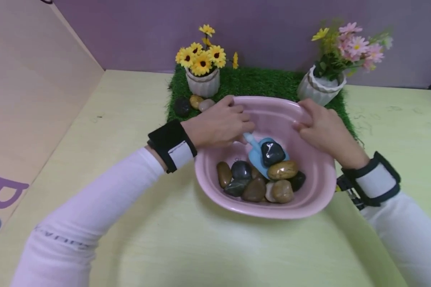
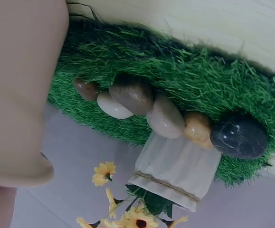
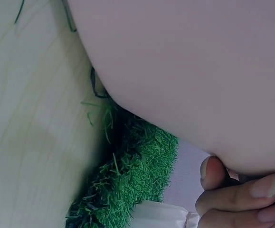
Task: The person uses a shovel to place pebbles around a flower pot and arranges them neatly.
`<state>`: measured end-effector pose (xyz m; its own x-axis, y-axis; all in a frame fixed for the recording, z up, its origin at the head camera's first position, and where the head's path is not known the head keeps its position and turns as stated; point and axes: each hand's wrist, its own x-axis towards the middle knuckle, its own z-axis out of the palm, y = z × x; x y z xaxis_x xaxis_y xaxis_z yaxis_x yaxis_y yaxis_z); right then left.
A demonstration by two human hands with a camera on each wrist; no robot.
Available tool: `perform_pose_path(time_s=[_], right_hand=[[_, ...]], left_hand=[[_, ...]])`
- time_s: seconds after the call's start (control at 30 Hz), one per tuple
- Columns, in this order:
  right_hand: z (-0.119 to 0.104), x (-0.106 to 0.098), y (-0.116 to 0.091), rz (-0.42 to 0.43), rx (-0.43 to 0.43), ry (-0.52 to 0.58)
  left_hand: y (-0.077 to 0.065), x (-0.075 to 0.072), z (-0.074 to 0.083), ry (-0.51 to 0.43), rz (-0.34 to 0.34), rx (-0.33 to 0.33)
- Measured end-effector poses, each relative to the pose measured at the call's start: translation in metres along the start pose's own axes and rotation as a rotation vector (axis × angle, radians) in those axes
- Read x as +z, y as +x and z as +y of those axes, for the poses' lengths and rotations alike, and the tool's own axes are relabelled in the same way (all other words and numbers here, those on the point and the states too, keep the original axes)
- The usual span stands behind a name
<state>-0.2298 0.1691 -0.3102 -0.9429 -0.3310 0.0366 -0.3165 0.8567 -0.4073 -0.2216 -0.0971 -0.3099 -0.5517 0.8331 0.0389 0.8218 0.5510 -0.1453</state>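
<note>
A pink plastic basin (image 1: 265, 213) is tilted toward the camera, its far side near the turf. My left hand (image 1: 222, 121) grips its rim at the far left. On the far right, my right hand (image 1: 325, 125) holds the rim, with curled fingers (image 3: 237, 197) showing under it in the right wrist view. Inside the basin lie several smooth stones (image 1: 254, 189) and a light blue scoop (image 1: 256, 159). A black stone (image 1: 273, 153) rests on the scoop. The scoop's handle end disappears by my left fingers; whether they hold it too, I cannot tell.
Artificial turf (image 1: 265, 81) lies at the table's back against a purple wall. On it stand a white pot (image 1: 204, 83) of yellow flowers and another white pot (image 1: 317, 87) of pink flowers. A row of stones (image 2: 163, 116) sits beside the left pot.
</note>
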Motion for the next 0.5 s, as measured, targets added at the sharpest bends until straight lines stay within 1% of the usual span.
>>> perform_pose_path(time_s=[0.1,0.2,0.37,0.5], right_hand=[[-0.0013,-0.0004,0.0004,0.006,-0.012,0.0],[-0.0019,-0.0006,0.0003,0.008,-0.017,0.008],[-0.0023,-0.0007,-0.0006,0.003,-0.021,0.015],[-0.0014,-0.0004,-0.0011,0.003,-0.027,0.012]], left_hand=[[-0.0011,-0.0007,-0.0001,-0.094,0.001,0.017],[-0.0015,-0.0006,0.0002,-0.148,-0.01,0.028],[-0.0012,-0.0013,0.0012,-0.142,-0.026,0.012],[-0.0004,-0.0012,0.002,-0.124,-0.023,-0.008]])
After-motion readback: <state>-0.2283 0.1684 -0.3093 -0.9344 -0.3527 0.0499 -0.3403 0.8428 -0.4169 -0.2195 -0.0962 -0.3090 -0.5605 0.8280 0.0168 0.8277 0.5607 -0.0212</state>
